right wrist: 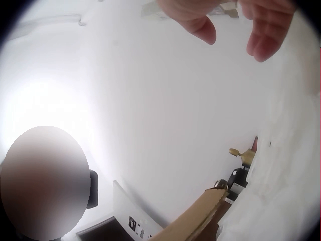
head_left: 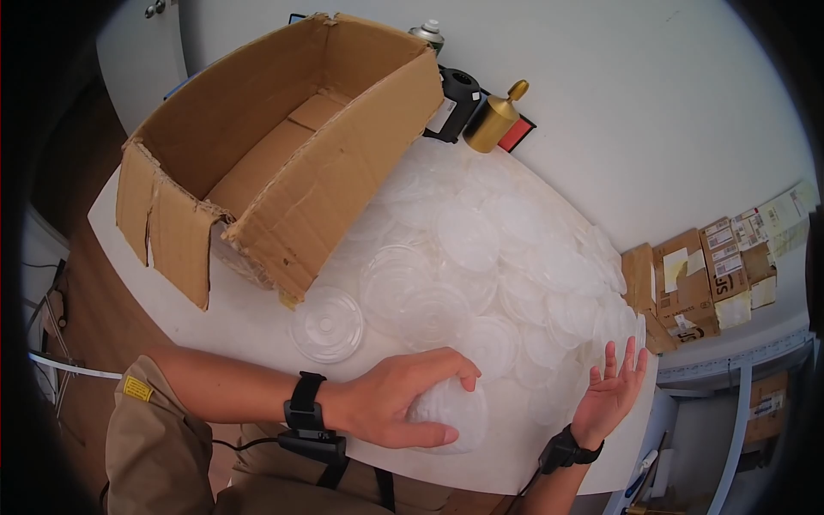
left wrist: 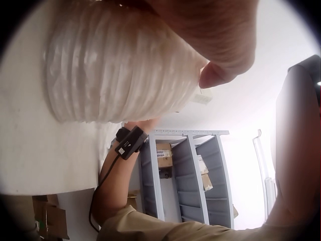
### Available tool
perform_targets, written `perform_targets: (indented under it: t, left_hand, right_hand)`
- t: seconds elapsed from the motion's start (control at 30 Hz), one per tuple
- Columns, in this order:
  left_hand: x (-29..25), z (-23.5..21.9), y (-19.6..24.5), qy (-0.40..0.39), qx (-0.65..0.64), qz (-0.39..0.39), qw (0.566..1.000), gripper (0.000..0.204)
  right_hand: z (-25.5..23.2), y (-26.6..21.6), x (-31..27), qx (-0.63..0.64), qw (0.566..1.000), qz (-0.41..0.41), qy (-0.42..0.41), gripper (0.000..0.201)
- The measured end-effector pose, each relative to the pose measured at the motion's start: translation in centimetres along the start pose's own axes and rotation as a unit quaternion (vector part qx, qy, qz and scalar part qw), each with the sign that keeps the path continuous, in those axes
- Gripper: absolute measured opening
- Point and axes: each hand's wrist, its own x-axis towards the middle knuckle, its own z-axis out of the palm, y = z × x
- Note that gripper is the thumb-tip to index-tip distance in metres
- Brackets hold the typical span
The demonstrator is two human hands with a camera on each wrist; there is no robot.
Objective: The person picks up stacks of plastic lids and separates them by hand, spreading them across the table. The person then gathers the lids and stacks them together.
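Observation:
My left hand [head_left: 390, 402] curls its thumb and fingers round a stack of clear plastic lids [head_left: 457, 419] at the table's front edge. In the left wrist view the stack [left wrist: 120, 65] shows many ridged rims packed together, close over the white tabletop. My right hand [head_left: 608, 396] is raised near the table's right side, fingers spread and nothing in it. The right wrist view shows its fingertips [right wrist: 265, 47] apart from the thumb. A wide heap of loose clear lids [head_left: 468, 236] covers the middle and right of the table, and one round lid [head_left: 328, 326] lies at its near left.
A large open cardboard box [head_left: 343, 180] stands at the back left of the white table [head_left: 249, 330]. Behind the lids are a gold container [head_left: 489, 124], a black device [head_left: 461, 99] and a spray can [head_left: 429, 34]. Taped cartons [head_left: 687, 275] stand beyond the right edge.

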Motion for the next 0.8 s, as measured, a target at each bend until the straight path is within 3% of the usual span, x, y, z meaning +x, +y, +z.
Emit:
perform_targets:
  t: [0.1, 0.33, 0.4, 0.47, 0.53, 0.6, 0.73, 0.8]
  left_hand:
    - [0.0, -0.4, 0.4, -0.030, -0.025, -0.045, 0.998, 0.050]
    - [0.2, 0.1, 0.2, 0.002, 0.006, 0.000, 1.000, 0.047]
    - [0.1, 0.3, 0.0, 0.013, 0.010, 0.001, 1.000, 0.047]
    - [0.1, 0.4, 0.0, 0.017, 0.012, -0.004, 1.000, 0.047]
    - [0.1, 0.3, -0.1, 0.020, 0.016, -0.008, 1.000, 0.048]
    - [0.1, 0.4, -0.3, 0.023, 0.022, -0.010, 0.999, 0.051]
    - [0.3, 0.0, 0.6, 0.014, 0.020, -0.039, 0.999, 0.058]
    - [0.4, -0.3, 1.2, -0.024, -0.030, -0.105, 0.994, 0.068]
  right_hand:
    - [-0.3, 0.8, -0.5, -0.001, 1.000, -0.006, -0.015, 0.065]
    - [1.4, 0.5, -4.2, -0.007, 0.988, -0.088, -0.126, 0.073]
    - [0.4, 1.1, -5.4, 0.012, 0.938, -0.107, -0.331, 0.063]
    - [1.3, 0.8, -6.0, -0.032, 0.871, -0.187, -0.454, 0.045]
    - [2.5, -0.4, -6.6, -0.100, 0.811, -0.233, -0.527, 0.033]
    - [2.3, -0.2, -6.9, -0.128, 0.794, -0.245, -0.541, 0.029]
    - [2.2, -0.2, -6.6, -0.115, 0.818, -0.231, -0.513, 0.019]
    - [2.0, -0.1, -6.5, -0.097, 0.831, -0.234, -0.495, 0.017]
